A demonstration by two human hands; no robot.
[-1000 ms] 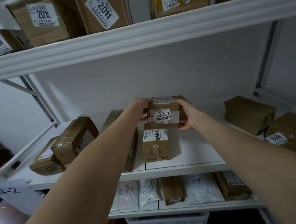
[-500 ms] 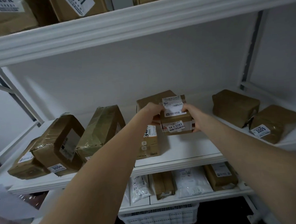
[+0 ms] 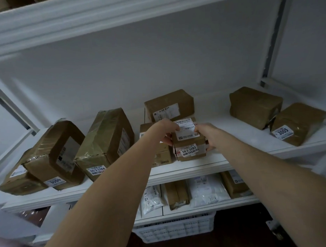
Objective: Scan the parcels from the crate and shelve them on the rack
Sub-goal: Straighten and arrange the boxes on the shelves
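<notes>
step in hand: shelving, not scanning; no scanner in view, so can't tell if the scan is done.

small parcel (image 3: 189, 143), brown carton w/ front label 54-2-3203, sits at the front-centre of the rack's middle shelf (image 3: 187, 169); base looks down on the board or just off it, can't tell which; label faces out.

left hand (image 3: 165, 131) grips its top-left corner; fingers curled over the top edge onto the white shipping label, thumb down the left side; right hand (image 3: 207, 134) grips the right side, fingers wrapped round the far face, thumb near the top edge; both hands clamp the box between them.

neighbours: a second small carton (image 3: 160, 156) just beside it on the left, partly hidden by the left arm; a bigger carton (image 3: 169, 106) close behind; box 3005 (image 3: 297, 124) well apart to the right.

white crate (image 3: 173, 229) on the floor under the rack; contents not visible.

next move, as i judge it: settle the box flat, square it w/ label to the front, loosen both grips and draw the hands straight back w/o nudging the left carton; then down to the crate for the next parcel.
</notes>
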